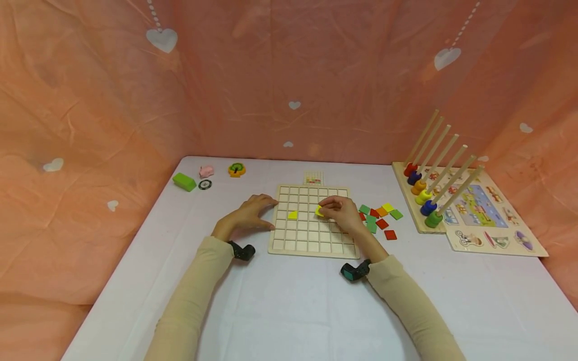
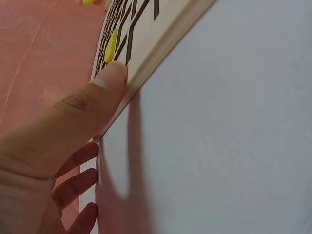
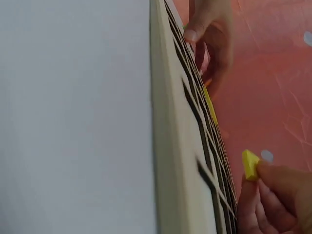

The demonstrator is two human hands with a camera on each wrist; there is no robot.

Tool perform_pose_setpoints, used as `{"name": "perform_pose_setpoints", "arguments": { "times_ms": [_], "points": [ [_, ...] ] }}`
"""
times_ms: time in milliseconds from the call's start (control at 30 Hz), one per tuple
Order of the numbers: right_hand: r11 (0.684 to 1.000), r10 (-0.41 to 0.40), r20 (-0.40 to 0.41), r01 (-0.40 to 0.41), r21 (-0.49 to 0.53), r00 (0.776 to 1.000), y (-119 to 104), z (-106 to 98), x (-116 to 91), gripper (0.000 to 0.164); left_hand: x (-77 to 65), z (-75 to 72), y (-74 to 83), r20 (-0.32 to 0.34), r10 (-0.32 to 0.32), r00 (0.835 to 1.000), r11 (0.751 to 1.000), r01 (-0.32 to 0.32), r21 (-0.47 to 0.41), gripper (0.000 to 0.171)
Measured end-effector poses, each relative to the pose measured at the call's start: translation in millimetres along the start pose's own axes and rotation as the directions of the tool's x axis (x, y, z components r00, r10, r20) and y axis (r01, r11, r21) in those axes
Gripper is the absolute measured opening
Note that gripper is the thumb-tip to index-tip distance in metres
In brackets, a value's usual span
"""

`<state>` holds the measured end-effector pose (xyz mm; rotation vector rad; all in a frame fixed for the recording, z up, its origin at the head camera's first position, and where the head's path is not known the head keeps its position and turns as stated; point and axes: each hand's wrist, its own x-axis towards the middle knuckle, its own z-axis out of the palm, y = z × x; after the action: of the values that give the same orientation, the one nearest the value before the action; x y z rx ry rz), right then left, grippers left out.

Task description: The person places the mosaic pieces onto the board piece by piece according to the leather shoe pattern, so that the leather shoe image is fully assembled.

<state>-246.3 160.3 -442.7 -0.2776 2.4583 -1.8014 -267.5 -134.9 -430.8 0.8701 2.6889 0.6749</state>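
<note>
A light wooden board (image 1: 301, 246) with a grid of square recesses lies flat on the white table. One yellow tile (image 1: 292, 215) sits in the grid toward its left side. My right hand (image 1: 342, 213) is over the right half of the board and pinches another yellow tile (image 3: 250, 165) between thumb and fingers. At the board's left edge rests my left hand (image 1: 249, 212), its fingers spread. In the left wrist view the thumb (image 2: 105, 87) touches the board's rim, with the other fingers lower beside the edge.
Loose red, green, orange and yellow tiles (image 1: 382, 224) lie right of the board. A small pattern card (image 1: 313, 178) is behind it. Farther right stand a pegged stacker (image 1: 424, 198) and a picture puzzle (image 1: 515, 235). A green block (image 1: 184, 182) and several small toys lie at back left.
</note>
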Motion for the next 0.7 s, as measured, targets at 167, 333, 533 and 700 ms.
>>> {"name": "perform_pose_setpoints", "arguments": {
  "times_ms": [167,333,533,700],
  "points": [
    [0.984,-0.119,-0.015,0.116,-0.137,0.993,3,14,1,0.015,-1.1,-1.1,0.8,-0.004,0.002,1.0,1.0,-0.002,-0.014,0.075],
    [0.942,-0.231,-0.02,0.219,-0.256,0.973,5,21,2,0.013,-1.3,-2.1,1.5,-0.005,-0.004,1.0,1.0,0.004,-0.02,0.075],
    [0.88,-0.3,-0.024,0.267,-0.394,0.954,4,26,0,0.007,-2.2,-2.2,1.0,-0.002,-0.001,1.0,1.0,0.001,-0.013,0.075],
    [0.861,-0.303,-0.005,0.271,-0.43,0.953,1,29,-3,0.01,-1.7,-1.7,1.5,-0.001,-0.005,1.0,1.0,0.005,-0.015,0.075]
  ]
}}
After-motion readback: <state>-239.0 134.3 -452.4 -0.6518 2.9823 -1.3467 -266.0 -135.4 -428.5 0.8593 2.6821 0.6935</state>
